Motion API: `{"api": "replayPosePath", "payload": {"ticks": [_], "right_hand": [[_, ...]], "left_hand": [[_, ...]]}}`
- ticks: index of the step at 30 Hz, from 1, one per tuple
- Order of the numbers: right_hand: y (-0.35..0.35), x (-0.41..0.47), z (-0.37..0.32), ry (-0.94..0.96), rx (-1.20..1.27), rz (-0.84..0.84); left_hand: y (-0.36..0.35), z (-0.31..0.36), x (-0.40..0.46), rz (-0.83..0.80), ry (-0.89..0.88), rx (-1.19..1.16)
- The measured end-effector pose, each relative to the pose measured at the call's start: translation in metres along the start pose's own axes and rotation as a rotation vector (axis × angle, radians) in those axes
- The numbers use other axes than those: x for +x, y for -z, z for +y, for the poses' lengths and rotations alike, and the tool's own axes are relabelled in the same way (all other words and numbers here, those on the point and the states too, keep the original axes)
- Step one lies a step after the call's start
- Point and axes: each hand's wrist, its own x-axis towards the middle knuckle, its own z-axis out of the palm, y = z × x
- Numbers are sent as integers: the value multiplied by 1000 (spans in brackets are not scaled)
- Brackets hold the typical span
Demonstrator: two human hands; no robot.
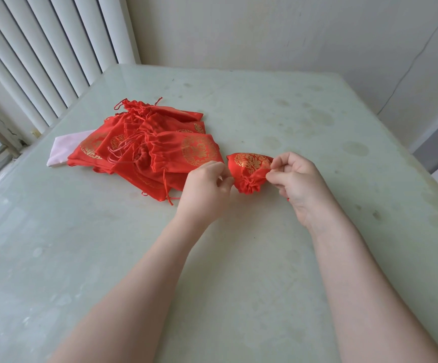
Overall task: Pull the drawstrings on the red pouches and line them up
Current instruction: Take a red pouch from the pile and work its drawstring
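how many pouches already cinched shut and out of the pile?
1. The cinched pouch is held between the left hand and right hand, right of the pile of pouches. Pouches buried in the pile may be hidden.

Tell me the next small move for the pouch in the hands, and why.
Probably set the held pouch down on bare table to start a row. Its mouth already looks gathered shut between the left hand and right hand, while the pile lies unsorted.
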Motion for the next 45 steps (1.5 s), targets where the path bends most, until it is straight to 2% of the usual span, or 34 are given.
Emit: {"api": "replayPosePath", "payload": {"ticks": [9, 11, 13, 15, 17, 20, 23, 26, 30, 33, 40, 43, 45], "right_hand": [[-5, 6, 17, 185, -321, 50], [-2, 5, 16, 215, -318, -13], [-1, 2, 14, 224, -306, -119], [-3, 0, 12, 264, -350, -172], [-2, 1, 9, 333, -419, -128], [8, -3, -3, 342, -287, -103], [33, -4, -7, 257, -58, -78], [69, 7, -5, 140, -5, -20], [109, 33, 0, 33, -235, 82], [129, 53, 3, 5, -387, 140], [129, 110, 14, 46, -541, 311], [118, 124, 21, 120, -579, 405], [111, 125, 21, 180, -694, 502]], "left_hand": [[4, -2, 2, -73, 302, -323], [6, 0, 2, -85, 344, -421], [11, 7, 2, -119, 409, -657], [16, 15, 2, -163, 414, -907], [16, 25, 0, -187, 376, -1062], [10, 43, -4, -257, 335, -1194], [2, 58, -3, -286, 290, -1141], [-10, 71, -4, -355, 333, -1116], [-32, 79, -9, -444, 412, -1017], [-44, 82, -7, -408, 476, -978], [-51, 73, 9, -308, 524, -894], [-50, 68, 18, -252, 547, -842], [-46, 64, 22, -202, 539, -761]]}}
